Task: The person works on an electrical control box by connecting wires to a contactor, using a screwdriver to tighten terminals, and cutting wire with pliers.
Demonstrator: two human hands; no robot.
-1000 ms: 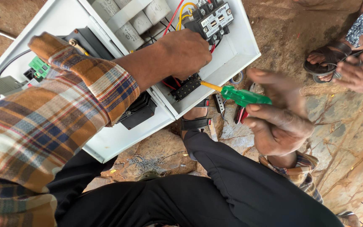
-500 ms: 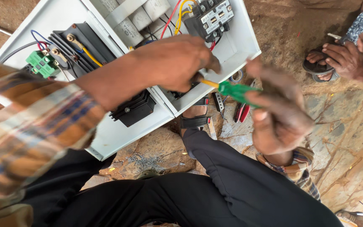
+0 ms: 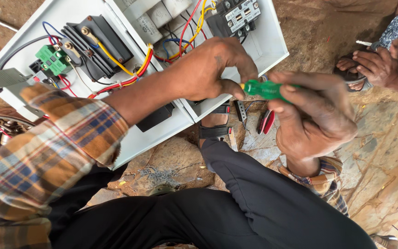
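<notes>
I am holding the green-handled screwdriver in my right hand, fingers closed around the handle, while my left hand is pinching its front end between thumb and fingertips, just over the lower edge of the open white electrical box. The shaft is hiding under my left hand, so I cannot tell where the tip is sitting. If my grip is loosening, the tip may be skidding into the red and yellow wires or the black contactor close above. The box is resting on uneven rocky ground, so pushing could be rocking it.
</notes>
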